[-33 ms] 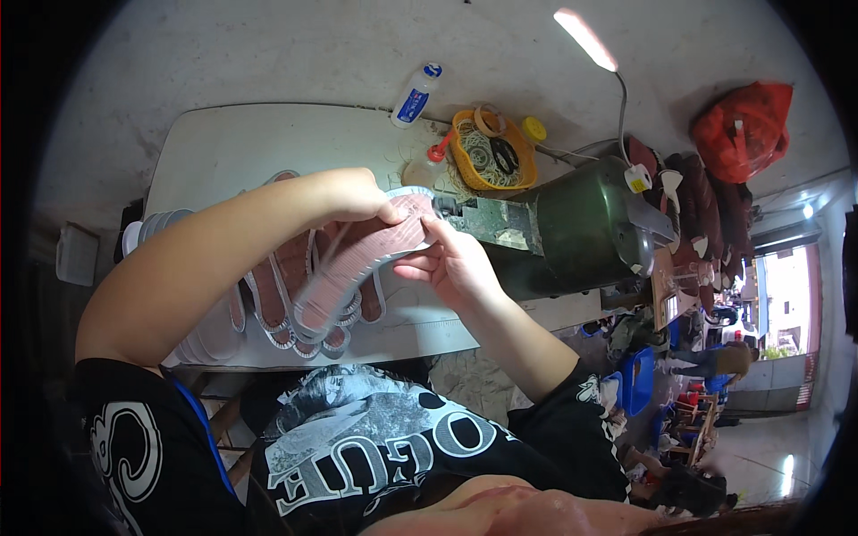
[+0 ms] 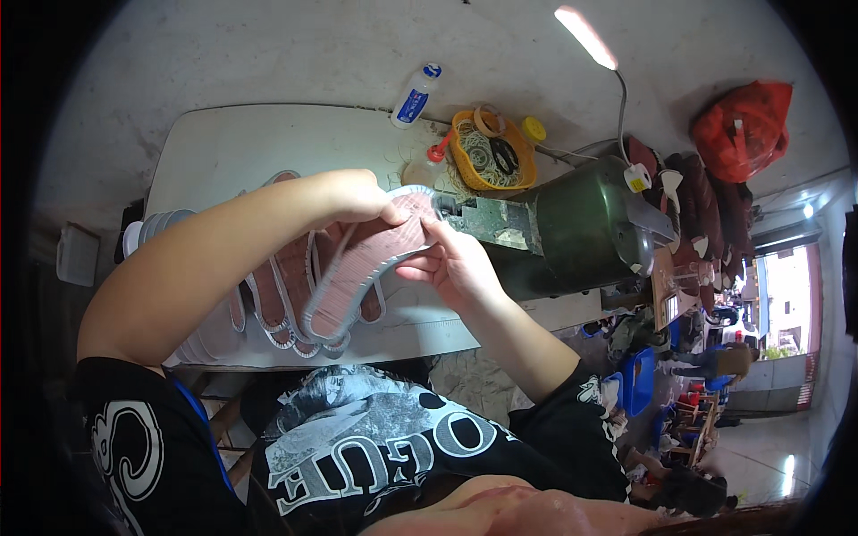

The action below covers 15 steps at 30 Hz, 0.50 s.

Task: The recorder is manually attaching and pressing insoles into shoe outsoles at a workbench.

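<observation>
A pinkish insole (image 2: 366, 255) with a white edging lies slantwise in front of me, its far end against the working head of a dark green sewing machine (image 2: 581, 223). My left hand (image 2: 359, 196) is closed on its upper left side, the thumb pressing near the far end. From the right, my right hand (image 2: 454, 263) pinches the same end, thumb on top and other fingers curled beside the edge. More edged insoles (image 2: 268, 299) lie overlapping on the table under my left forearm. The machine's needle area is hard to make out.
On the pale table (image 2: 241, 134) stand a white bottle with a blue label (image 2: 413, 100), a red-topped bottle (image 2: 434, 156) and a yellow basket (image 2: 496, 174) of cords and tape. A lit lamp (image 2: 586, 39) arches above. Stacked pale soles (image 2: 156, 228) sit left; a blue bin (image 2: 637, 380) stands right.
The near end of the insole has swung slightly to the right. Both hands keep their hold in nearly the same place.
</observation>
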Each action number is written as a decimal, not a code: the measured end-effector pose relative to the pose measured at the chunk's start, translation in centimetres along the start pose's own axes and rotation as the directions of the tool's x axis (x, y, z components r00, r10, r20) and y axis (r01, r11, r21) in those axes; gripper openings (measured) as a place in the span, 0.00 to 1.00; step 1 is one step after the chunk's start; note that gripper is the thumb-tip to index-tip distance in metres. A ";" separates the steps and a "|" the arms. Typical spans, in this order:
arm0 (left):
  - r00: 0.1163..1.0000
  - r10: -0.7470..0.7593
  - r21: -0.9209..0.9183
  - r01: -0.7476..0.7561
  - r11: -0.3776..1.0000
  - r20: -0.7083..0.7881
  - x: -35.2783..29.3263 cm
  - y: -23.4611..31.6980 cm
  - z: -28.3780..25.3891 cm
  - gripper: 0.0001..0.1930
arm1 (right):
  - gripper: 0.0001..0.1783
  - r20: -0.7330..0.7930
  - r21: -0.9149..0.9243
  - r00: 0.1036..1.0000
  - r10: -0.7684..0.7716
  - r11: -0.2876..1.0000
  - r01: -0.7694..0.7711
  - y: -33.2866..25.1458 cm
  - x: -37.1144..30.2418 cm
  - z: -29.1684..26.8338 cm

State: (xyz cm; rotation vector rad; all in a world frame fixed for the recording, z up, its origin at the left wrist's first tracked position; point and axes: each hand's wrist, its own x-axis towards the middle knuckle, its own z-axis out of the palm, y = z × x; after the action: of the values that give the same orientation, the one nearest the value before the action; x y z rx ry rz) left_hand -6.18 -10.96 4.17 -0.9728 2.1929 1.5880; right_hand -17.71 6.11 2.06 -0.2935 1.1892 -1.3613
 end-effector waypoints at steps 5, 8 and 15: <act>0.995 -0.071 -0.163 0.082 0.983 0.072 -1.2 1.1 0.7 0.25 | 0.13 0.053 -0.155 0.993 -0.108 0.981 0.115 2.0 -2.1 -0.6; 0.973 -0.118 -0.170 0.153 0.973 0.200 -1.2 1.1 0.4 0.26 | 0.17 0.148 -0.318 0.975 -0.165 0.926 0.205 3.2 -4.0 0.9; 0.946 -0.069 -0.243 0.152 0.958 0.318 -1.3 0.6 0.3 0.23 | 0.19 0.099 -0.216 0.994 -0.044 0.974 0.065 2.0 -3.5 -1.1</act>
State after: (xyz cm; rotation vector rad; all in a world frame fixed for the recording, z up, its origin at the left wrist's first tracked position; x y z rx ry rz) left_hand -5.71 -10.08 5.21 -0.8329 1.7207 1.8683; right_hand -16.61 10.16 1.72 -0.5453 1.2620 -1.2499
